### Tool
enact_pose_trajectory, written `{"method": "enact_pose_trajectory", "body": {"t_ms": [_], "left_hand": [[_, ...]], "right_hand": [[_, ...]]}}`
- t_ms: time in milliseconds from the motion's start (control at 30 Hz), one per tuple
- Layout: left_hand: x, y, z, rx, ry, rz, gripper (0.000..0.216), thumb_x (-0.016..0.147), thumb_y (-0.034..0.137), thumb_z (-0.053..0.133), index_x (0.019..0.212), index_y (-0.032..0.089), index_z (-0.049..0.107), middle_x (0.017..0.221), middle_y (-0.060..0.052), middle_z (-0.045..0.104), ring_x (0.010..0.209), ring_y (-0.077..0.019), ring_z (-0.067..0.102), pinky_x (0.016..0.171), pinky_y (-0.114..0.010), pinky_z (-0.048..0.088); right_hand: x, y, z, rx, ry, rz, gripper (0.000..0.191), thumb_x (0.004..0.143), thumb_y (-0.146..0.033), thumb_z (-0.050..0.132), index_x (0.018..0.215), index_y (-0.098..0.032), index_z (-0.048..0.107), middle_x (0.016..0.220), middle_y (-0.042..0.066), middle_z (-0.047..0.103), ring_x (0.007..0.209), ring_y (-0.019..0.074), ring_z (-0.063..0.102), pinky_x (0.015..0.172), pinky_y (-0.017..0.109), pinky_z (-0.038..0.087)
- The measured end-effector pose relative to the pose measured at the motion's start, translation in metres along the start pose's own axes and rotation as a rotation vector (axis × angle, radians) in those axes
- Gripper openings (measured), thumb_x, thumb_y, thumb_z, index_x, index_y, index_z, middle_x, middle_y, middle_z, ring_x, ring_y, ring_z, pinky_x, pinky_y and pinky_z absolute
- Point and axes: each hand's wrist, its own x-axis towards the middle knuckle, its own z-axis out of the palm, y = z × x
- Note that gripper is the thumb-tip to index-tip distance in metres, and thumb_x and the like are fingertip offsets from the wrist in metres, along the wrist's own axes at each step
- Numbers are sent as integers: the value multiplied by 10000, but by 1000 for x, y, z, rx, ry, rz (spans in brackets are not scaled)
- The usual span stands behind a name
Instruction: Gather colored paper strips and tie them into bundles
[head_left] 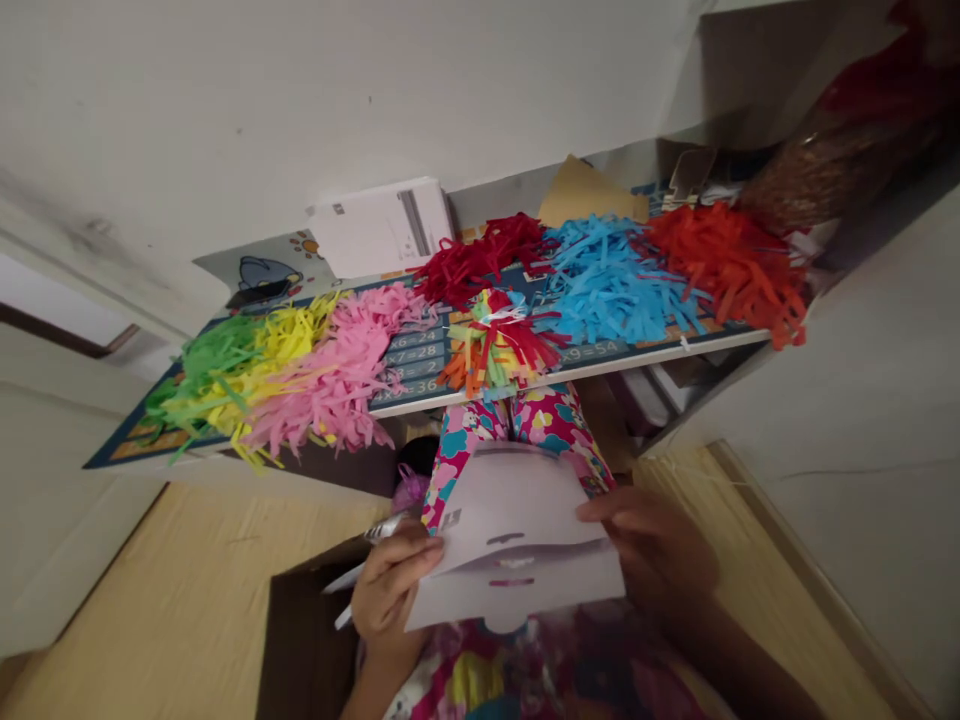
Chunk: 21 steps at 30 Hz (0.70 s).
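Over my lap I hold a white folded card [517,500] with two handle-like slots and a rounded tab on its near edge; it looks like a flat paper box, slightly parted at the fold. My left hand [394,575] pinches its left edge, thumb on top. My right hand [652,540] grips the right edge and is a little blurred. On the table [480,385] in front lie shredded paper strips: a mixed-colour bunch [499,345], pink [337,370], yellow [292,330], green [217,350], dark red [487,260], blue [611,285] and orange-red [727,265].
A stack of white cards [375,230] leans against the wall behind the strips. Beside it are a tan envelope-like paper [589,192] and a binder clip [688,178]. A clear bag with red top [817,165] stands far right. A dark open box [304,620] sits on the floor at left.
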Motion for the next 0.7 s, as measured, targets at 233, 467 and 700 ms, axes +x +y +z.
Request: {"method": "enact_pose_trajectory", "body": {"t_ms": [233, 467, 700], "left_hand": [[19, 15, 10, -76, -64, 169, 181, 928, 300, 667, 1071, 269, 774, 849, -27, 746, 739, -166, 704, 727, -329, 611], [34, 25, 11, -87, -141, 228, 228, 982, 283, 583, 1144, 276, 743, 801, -30, 738, 699, -150, 693, 668, -290, 600], [27, 19, 6, -52, -118, 226, 227, 972, 282, 596, 1147, 259, 738, 820, -35, 735, 728, -162, 693, 722, -309, 606]], "right_hand": [[-15, 3, -1, 6, 22, 48, 100, 924, -197, 618, 963, -268, 676, 948, 63, 780, 821, 196, 735, 711, 350, 579], [-10, 7, -4, 121, 11, 50, 42, 904, -239, 652, 882, -260, 682, 804, 51, 755, 713, 188, 708, 663, 342, 584], [-9, 1, 0, 195, -32, 69, 76, 901, -195, 651, 837, -226, 680, 757, 51, 746, 648, 174, 680, 616, 330, 549]]}}
